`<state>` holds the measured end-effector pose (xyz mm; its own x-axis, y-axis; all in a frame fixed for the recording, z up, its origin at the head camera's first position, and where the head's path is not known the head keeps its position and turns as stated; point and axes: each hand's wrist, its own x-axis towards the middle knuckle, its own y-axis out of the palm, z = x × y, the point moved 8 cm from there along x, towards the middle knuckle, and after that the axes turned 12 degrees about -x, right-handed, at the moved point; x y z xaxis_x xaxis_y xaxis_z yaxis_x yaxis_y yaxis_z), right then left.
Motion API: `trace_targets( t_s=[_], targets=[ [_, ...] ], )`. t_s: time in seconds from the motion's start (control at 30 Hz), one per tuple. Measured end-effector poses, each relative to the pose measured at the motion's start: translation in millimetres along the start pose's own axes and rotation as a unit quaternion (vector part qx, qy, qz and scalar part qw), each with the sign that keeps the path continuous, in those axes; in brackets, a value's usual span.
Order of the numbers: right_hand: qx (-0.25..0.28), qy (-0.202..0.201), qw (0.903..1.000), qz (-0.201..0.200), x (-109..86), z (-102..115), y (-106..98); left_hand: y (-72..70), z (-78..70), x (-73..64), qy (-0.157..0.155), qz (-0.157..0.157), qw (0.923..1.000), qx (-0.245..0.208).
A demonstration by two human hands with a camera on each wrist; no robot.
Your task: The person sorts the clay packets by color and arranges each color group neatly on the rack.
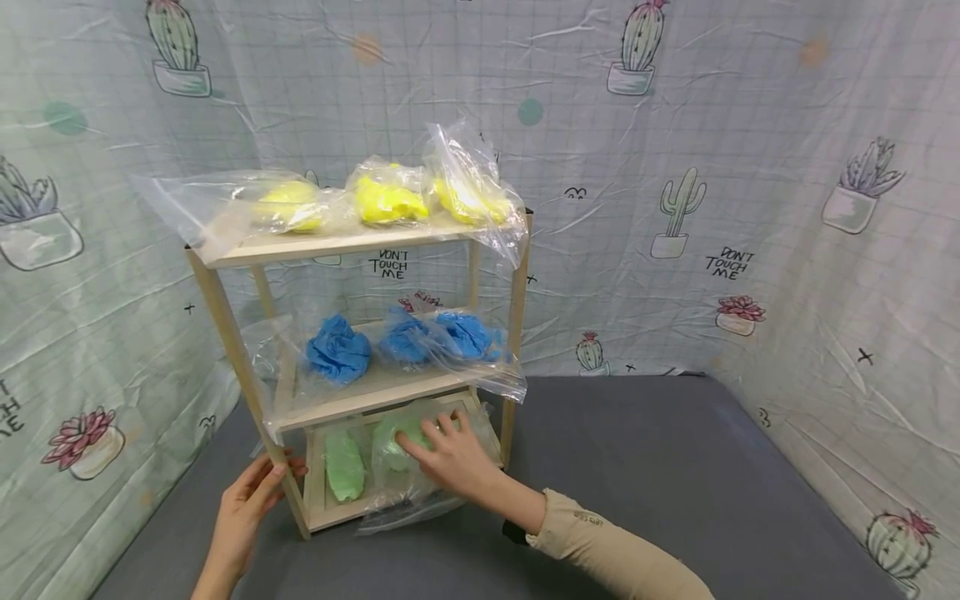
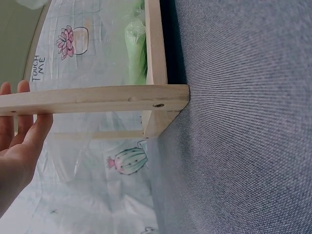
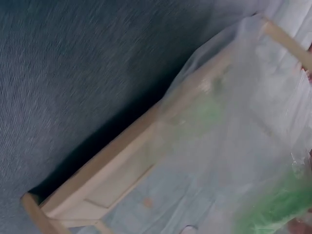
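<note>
A three-tier wooden rack [image 1: 367, 242] stands on the dark grey cloth. My left hand [image 1: 251, 492] holds its front left post [image 2: 97, 100] low down, fingers passing behind the wood. At the bottom shelf, my right hand [image 1: 461, 458] has its bent fingers on a clear plastic bag with a soft green lump [image 1: 397, 442]. The bag's loose plastic [image 3: 234, 112] drapes over the shelf's front edge and looks blurred in the right wrist view. Left of it lies another bagged green piece [image 1: 345, 467], also seen in the left wrist view [image 2: 136, 48].
Several bagged yellow lumps [image 1: 386, 200] lie along the top shelf, some plastic overhanging its ends. The middle shelf bears bagged blue crumpled pieces [image 1: 337, 350]. A cactus-print curtain [image 1: 637, 208] surrounds the grey cloth surface [image 1: 622, 467].
</note>
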<state>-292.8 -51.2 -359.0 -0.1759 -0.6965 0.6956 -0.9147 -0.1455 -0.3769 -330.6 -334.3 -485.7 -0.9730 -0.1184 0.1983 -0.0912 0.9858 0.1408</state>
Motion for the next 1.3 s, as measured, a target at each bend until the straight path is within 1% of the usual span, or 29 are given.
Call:
trace_targets(
  t_s=[0.1,0.2,0.3,0.43,0.63,0.8,0.93,1.07,1.17,1.3],
  targets=[
    [-0.026,0.011,0.9996,0.002,0.0,-3.8,13.5,-0.4,-0.2,0.6,0.004,-0.001,1.0,-0.003],
    [-0.048,0.033,0.9983,0.006,0.0,-10.1,23.7,-0.4,-1.5,0.5,0.009,0.006,0.9999,-0.005],
    [-0.048,0.054,0.9972,0.02,0.4,-15.1,32.6,-0.8,-2.6,-0.3,0.009,0.005,0.9999,-0.005],
    [-0.041,0.072,0.9956,0.043,0.6,-17.0,45.3,-0.5,-3.0,-0.9,0.004,-0.001,1.0,-0.001],
    [-0.031,0.083,0.9925,0.084,-5.3,-13.1,66.1,0.2,-1.4,-0.2,-0.001,-0.003,0.9999,0.011],
    [-0.028,0.082,0.9873,0.134,-12.2,-9.1,82.1,-0.6,0.7,0.4,-0.003,-0.003,0.9999,0.011],
    [-0.029,0.07,0.9832,0.166,-17.2,-6.9,89.5,-1.2,1.2,0.2,-0.002,-0.001,0.9999,0.011],
    [-0.014,0.048,0.9709,0.234,-23.2,-7.0,98.7,-0.9,0.9,-0.3,-0.005,-0.001,0.9999,0.015],
    [0.01,0.033,0.9699,0.241,-28.1,-10.0,98.5,-0.1,0.6,-0.2,-0.007,-0.003,0.9998,0.017],
    [0.054,0.017,0.9761,0.21,-33.7,-16.7,89.7,0.9,-1.3,-0.2,-0.004,-0.005,0.9999,0.016]
  ],
)
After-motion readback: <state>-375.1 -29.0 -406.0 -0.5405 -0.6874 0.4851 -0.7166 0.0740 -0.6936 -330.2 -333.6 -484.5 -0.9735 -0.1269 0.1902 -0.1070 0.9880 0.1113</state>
